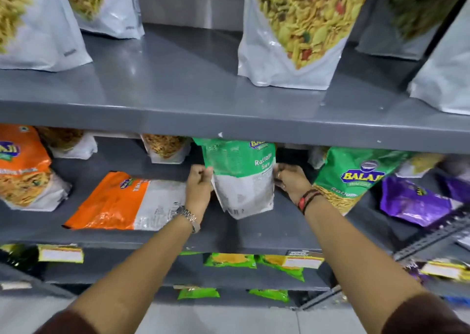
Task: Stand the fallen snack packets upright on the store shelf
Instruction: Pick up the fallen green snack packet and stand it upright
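Observation:
A green and white snack packet (240,178) stands nearly upright in the middle of the grey middle shelf (152,237), its back face toward me. My left hand (199,184) grips its left edge and my right hand (290,179) grips its right edge. An orange and white packet (122,202) lies flat on the shelf to the left. A second green packet (353,175) leans to the right of my right hand. A purple packet (412,201) lies fallen at the far right.
An orange packet (23,170) stands at the far left, with small packets (165,147) behind. Large white pouches (295,33) stand on the upper shelf (178,119), whose front lip overhangs the held packet's top. Lower shelves hold green packets (230,260) and price labels (302,261).

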`<state>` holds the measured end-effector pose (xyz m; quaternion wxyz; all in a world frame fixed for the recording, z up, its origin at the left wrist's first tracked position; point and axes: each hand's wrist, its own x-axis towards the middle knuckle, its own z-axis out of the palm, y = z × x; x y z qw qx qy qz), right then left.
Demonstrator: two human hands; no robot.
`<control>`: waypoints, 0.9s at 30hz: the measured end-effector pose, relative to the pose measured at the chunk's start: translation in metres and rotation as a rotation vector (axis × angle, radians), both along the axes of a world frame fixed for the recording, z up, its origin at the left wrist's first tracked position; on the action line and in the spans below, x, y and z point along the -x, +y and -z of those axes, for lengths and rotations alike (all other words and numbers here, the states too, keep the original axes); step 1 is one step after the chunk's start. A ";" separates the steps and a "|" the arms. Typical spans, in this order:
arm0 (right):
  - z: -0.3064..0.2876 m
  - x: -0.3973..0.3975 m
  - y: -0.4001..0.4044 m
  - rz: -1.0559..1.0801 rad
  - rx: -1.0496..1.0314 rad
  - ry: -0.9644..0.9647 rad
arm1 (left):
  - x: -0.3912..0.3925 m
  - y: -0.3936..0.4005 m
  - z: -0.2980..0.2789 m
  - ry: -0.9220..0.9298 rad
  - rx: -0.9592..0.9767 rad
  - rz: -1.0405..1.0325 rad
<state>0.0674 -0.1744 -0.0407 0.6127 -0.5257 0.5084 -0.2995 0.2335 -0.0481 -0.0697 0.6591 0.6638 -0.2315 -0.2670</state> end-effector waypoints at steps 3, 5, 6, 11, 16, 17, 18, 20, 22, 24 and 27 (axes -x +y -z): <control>0.007 -0.003 0.005 0.026 0.076 -0.001 | -0.009 -0.011 -0.003 -0.064 -0.007 0.057; 0.017 -0.003 0.009 0.084 0.073 -0.003 | -0.010 -0.012 0.000 -0.063 -0.058 0.061; 0.020 -0.003 0.011 0.112 0.064 -0.018 | -0.008 -0.010 0.002 -0.030 -0.090 0.052; 0.031 -0.002 0.012 0.084 -0.038 -0.094 | 0.009 -0.001 0.013 0.060 -0.312 0.095; 0.032 0.006 0.015 -0.045 -0.037 0.108 | 0.044 0.017 0.015 0.422 -0.411 0.280; 0.032 0.008 0.017 -0.043 -0.017 0.129 | 0.046 0.015 0.014 0.488 -0.388 0.296; 0.033 0.010 0.019 -0.035 0.009 0.150 | 0.045 0.012 0.013 0.508 -0.371 0.294; 0.035 0.016 0.026 -0.014 0.048 0.197 | 0.039 0.001 0.010 0.494 -0.356 0.258; 0.038 0.022 0.039 -0.047 0.044 0.195 | 0.033 -0.008 0.007 0.488 -0.346 0.223; 0.041 0.024 0.055 -0.128 0.019 0.168 | 0.027 -0.021 0.008 0.509 -0.299 0.207; 0.045 0.015 0.076 -0.205 0.012 0.123 | 0.022 -0.037 0.005 0.492 -0.240 0.221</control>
